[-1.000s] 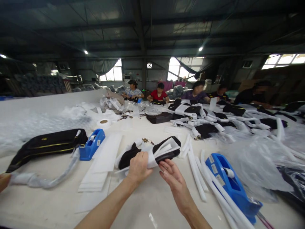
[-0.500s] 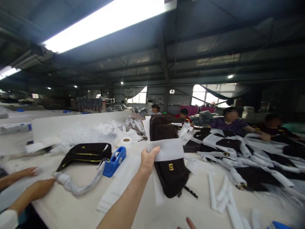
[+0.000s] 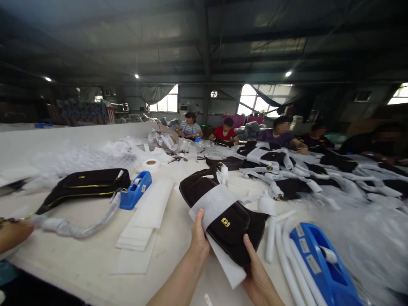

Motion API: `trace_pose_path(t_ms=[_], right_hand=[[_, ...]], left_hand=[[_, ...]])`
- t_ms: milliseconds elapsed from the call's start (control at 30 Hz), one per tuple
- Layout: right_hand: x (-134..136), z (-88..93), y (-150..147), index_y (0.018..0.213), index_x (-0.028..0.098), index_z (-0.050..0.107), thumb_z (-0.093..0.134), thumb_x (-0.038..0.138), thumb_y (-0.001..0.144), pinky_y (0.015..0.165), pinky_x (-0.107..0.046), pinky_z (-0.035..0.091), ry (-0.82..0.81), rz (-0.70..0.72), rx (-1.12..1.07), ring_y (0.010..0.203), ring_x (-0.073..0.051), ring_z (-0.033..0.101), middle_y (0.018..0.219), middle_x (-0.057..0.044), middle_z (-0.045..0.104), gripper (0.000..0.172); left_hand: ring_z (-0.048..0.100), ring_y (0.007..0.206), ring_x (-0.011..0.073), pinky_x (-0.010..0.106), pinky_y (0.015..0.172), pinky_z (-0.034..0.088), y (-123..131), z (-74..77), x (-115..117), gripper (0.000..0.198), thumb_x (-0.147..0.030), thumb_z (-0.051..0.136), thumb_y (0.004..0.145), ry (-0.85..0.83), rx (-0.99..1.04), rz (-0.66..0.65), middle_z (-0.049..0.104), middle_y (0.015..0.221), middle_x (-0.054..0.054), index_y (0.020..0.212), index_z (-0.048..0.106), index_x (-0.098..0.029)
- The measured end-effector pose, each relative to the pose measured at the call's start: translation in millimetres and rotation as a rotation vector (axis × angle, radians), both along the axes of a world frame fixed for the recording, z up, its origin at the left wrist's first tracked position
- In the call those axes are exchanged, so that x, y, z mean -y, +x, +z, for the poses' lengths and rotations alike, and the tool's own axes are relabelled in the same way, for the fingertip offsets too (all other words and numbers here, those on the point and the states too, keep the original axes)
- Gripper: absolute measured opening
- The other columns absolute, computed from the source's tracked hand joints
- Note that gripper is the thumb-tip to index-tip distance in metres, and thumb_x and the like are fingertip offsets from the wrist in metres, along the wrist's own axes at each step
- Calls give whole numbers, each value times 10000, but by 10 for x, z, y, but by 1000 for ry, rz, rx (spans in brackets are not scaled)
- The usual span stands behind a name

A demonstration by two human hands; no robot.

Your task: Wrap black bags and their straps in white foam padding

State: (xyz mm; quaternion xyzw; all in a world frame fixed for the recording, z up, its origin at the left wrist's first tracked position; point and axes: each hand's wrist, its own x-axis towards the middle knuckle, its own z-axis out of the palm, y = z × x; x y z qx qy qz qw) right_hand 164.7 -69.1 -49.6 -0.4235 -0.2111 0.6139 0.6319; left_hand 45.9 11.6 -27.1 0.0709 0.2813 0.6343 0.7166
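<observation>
A black bag (image 3: 245,214) with a gold emblem is tilted above the table between my hands. Around its middle lies a white foam strip (image 3: 216,206), with a loose length hanging beneath the bag. My left hand (image 3: 200,240) is closed on the bag's near left edge, its thumb pressing the foam strip. Closed at the lower right edge, my right hand (image 3: 256,272) has its thumb on the black fabric and its fingers underneath, partly hidden. White wrapping covers a piece of hardware on the bag's far side.
A blue tape dispenser (image 3: 325,263) stands at right beside white foam tubes (image 3: 288,259). Left are foam sheets (image 3: 153,204), another blue dispenser (image 3: 135,191), a black bag (image 3: 92,182) and a co-worker's hand (image 3: 15,233). Wrapped bags (image 3: 293,189) and co-workers line the far side.
The bag has come down nearer and tilted, its far end swinging left. My right hand has risen from the bottom edge and taken hold of it. My view has turned right and downward.
</observation>
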Motion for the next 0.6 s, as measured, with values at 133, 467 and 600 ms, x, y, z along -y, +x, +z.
trace_pose_path(t_ms=[133,467,600], right_hand=[[-29,44,50,1439,196,416,786,478,692,966,-452,505,-119,-49,3,1109,-283,649,1183,-107,700,880],[-351,361,686,1383,246,474,818,385,660,1063,-441,443,237,-135,433,1202,-279,585,1285,-61,646,813],[-559,655,1242,1353,270,500,819,392,642,1069,-440,436,254,-142,556,1188,-266,594,1269,-30,658,789]], left_hand=[[682,1010,231,331,882,577,26,-111,71,390,-341,655,843,-90,-5,14,704,1123,107,1174,616,-140],[671,990,211,281,751,553,146,-56,-10,436,-318,684,825,-42,-129,-207,694,1160,70,1236,593,-206],[661,941,199,255,685,511,553,219,-216,373,-256,695,799,-29,-101,-267,689,1152,83,1157,628,-173]])
